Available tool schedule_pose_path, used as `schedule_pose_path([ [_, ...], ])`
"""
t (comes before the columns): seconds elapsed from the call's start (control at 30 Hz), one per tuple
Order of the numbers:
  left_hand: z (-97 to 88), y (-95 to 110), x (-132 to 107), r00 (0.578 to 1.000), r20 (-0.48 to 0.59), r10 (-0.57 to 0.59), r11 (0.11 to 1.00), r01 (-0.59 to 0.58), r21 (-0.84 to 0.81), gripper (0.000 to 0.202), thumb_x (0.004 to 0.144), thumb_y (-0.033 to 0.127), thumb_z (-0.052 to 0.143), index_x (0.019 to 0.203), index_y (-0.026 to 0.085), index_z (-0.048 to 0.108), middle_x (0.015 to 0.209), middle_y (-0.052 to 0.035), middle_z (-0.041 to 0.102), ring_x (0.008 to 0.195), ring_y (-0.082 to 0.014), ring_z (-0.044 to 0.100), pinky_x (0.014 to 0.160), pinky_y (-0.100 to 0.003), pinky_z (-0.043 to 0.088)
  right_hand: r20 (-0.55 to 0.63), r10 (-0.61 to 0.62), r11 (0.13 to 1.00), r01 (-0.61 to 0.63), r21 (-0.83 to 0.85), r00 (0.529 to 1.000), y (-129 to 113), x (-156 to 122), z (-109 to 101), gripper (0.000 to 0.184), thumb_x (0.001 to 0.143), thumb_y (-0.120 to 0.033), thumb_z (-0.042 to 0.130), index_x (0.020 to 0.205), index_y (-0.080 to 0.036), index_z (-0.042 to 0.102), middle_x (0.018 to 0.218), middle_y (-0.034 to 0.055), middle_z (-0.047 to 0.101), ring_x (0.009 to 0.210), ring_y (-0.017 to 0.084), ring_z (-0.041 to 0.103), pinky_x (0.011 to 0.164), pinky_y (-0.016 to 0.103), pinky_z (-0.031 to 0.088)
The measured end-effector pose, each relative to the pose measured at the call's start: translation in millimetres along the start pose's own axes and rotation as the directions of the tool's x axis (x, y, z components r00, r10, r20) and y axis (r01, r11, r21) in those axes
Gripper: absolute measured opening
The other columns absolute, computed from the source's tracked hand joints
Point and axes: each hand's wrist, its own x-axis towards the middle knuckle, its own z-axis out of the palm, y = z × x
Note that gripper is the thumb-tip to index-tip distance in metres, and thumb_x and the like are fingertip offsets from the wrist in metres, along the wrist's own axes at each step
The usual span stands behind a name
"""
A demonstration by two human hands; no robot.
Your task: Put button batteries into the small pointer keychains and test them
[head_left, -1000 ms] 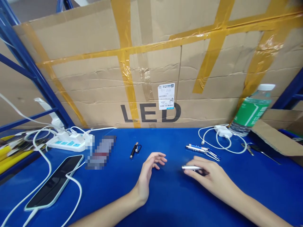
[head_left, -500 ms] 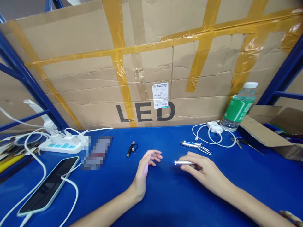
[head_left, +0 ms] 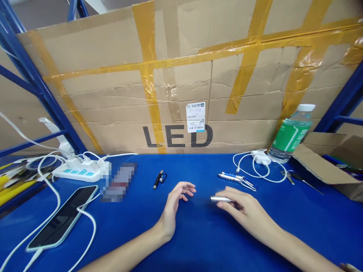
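My right hand [head_left: 244, 206] is closed round a small silver flashlight [head_left: 219, 198], held level over the blue table [head_left: 198, 241] with its head pointing left. The rear of the flashlight is hidden in my fingers. Across from it, my left hand [head_left: 171, 211] is open and holds nothing, its palm facing the flashlight and its fingers gently curved. A gap separates the two. Beyond my right hand lies a blue and silver penlight [head_left: 231, 177] with a strap. A short black cylinder with a metal end and a small loop [head_left: 157, 182] lies beyond my left hand.
On the left are a phone [head_left: 64, 219] on a white cable and a power strip [head_left: 82, 173] with chargers. A taped cardboard panel [head_left: 113, 102] stands at the back. To the right are a water bottle [head_left: 290, 138], a white charger [head_left: 261, 158] and an open carton [head_left: 320, 166].
The flashlight's tip glowed and light fell on my left palm earlier; neither glow shows now. My hands stay nearly in place, while the whole view has shifted slightly.
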Motion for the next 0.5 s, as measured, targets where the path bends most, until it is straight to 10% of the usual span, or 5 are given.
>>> schedule_pose_path([
  [0.5,0.9,2.7,0.8,0.997,-0.061,-0.041,0.995,0.047,0.091,0.032,0.084,0.034,0.033,0.090,0.014,0.057,0.090,-0.0090,0.058,0.086,-0.0217,0.050,0.073,-0.031,0.035,-0.014,-0.045,0.998,0.046,0.032,0.999,9.7,2.6,7.0,0.032,0.092,-0.038,0.035,0.116,-0.031,0.056,0.105,0.0016,0.061,0.097,0.016,0.059,0.086,0.027,0.045],
])
